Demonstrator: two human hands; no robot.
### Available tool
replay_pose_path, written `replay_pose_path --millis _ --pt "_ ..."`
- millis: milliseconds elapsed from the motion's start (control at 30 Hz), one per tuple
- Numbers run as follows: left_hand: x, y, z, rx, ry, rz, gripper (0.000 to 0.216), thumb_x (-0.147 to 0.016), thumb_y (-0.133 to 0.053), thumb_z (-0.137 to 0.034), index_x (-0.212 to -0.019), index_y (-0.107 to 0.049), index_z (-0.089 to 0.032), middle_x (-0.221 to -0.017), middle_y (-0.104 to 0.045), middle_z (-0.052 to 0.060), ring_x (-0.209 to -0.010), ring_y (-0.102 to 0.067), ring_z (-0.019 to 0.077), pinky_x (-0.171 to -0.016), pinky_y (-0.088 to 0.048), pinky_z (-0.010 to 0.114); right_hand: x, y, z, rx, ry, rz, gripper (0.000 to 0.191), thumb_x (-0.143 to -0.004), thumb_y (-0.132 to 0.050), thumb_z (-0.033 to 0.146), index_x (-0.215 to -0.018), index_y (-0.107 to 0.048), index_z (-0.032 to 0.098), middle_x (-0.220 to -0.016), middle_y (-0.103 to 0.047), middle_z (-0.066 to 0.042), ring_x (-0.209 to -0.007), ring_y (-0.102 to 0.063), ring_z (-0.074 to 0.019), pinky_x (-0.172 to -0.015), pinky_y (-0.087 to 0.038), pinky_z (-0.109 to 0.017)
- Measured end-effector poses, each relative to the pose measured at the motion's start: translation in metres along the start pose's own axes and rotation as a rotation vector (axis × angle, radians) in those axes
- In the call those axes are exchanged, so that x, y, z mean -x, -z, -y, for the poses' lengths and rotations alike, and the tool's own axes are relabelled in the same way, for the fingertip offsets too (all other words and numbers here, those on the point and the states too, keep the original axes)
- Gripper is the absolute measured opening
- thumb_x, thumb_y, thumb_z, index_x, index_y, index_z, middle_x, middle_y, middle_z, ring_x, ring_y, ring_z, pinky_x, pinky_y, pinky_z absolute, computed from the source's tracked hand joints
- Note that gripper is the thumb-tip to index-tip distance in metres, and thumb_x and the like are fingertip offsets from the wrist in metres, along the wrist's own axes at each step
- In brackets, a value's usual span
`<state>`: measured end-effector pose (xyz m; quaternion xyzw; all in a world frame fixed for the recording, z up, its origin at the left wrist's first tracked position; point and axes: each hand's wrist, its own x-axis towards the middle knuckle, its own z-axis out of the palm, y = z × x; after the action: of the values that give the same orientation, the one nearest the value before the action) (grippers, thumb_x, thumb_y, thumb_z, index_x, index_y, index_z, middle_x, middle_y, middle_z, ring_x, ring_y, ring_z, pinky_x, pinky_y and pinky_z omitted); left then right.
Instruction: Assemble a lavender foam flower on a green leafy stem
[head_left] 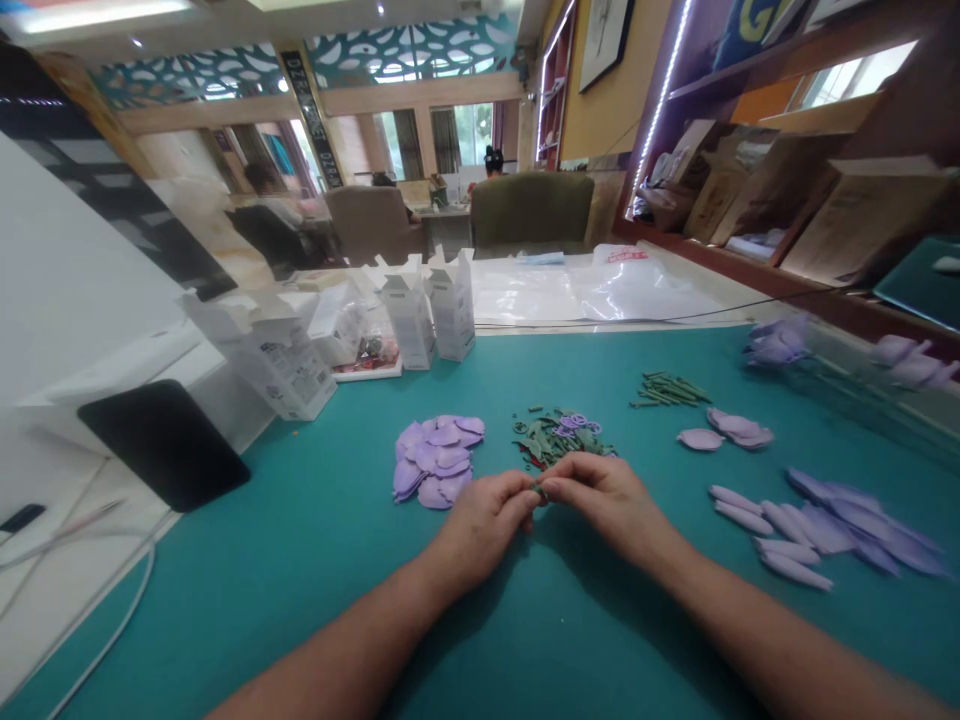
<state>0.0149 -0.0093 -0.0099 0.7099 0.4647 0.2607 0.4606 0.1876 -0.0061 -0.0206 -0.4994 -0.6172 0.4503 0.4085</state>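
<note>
My left hand [491, 520] and my right hand [600, 495] meet over the green mat, fingertips pinched together on a small dark green piece [538, 489]. Most of that piece is hidden by the fingers, so its exact kind does not show. Just behind my hands lies a heap of small green pieces [555, 437], with lilac rings [577, 424] and a bit of red among them. Left of it is a pile of lilac petal-shaped pieces [435, 455]. Thin green stem-like sticks [670, 389] lie farther back on the right.
Pale pink-lilac petal shapes [739, 428] and long lilac pieces [862, 515] lie on the right of the green mat [322, 590]. Opened white boxes [452, 305] stand at the back left, near a black tablet-like slab [163, 445]. A white cable [142, 590] runs along the left edge.
</note>
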Motion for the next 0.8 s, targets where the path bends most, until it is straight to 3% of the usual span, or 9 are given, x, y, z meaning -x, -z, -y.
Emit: replay_pose_path --millis 367,567,800 --pt "-0.0029 -0.0004 0.0028 0.14 0.089 0.032 0.024 -0.085 -0.047 -0.03 -0.07 -0.06 -0.017 -0.063 -0.06 0.001 -0.053 -0.045 0.0118 -0.054 -0.035 0.024 -0.0008 -0.0042 -0.0034 -0.034 0.005 -0.008 0.018 -0.073 -0.061 0.035 -0.069 -0.071 0.021 -0.068 -0.07 -0.002 -0.069 -0.064 -0.0176 -0.066 -0.05 -0.029" --pt "-0.0058 0.0024 0.0057 0.242 0.088 0.066 0.022 -0.088 -0.043 -0.03 -0.083 -0.06 -0.016 -0.067 -0.06 0.001 -0.051 -0.044 0.0092 -0.053 -0.034 0.022 -0.0034 -0.002 -0.0007 -0.036 -0.011 0.001 0.029 -0.08 -0.055 0.043 -0.077 -0.07 0.019 -0.068 -0.068 -0.003 -0.066 -0.061 -0.0162 -0.063 -0.049 -0.028" --pt "-0.0046 0.0012 0.0048 0.211 0.121 0.1 0.022 -0.089 -0.043 -0.032 -0.086 -0.057 -0.016 -0.067 -0.058 -0.001 -0.045 -0.043 0.0075 -0.048 -0.033 0.022 -0.0049 -0.0008 -0.0003 -0.041 -0.019 0.045 0.021 -0.076 -0.061 0.039 -0.07 -0.065 0.019 -0.069 -0.067 -0.002 -0.069 -0.061 -0.016 -0.066 -0.048 -0.028"
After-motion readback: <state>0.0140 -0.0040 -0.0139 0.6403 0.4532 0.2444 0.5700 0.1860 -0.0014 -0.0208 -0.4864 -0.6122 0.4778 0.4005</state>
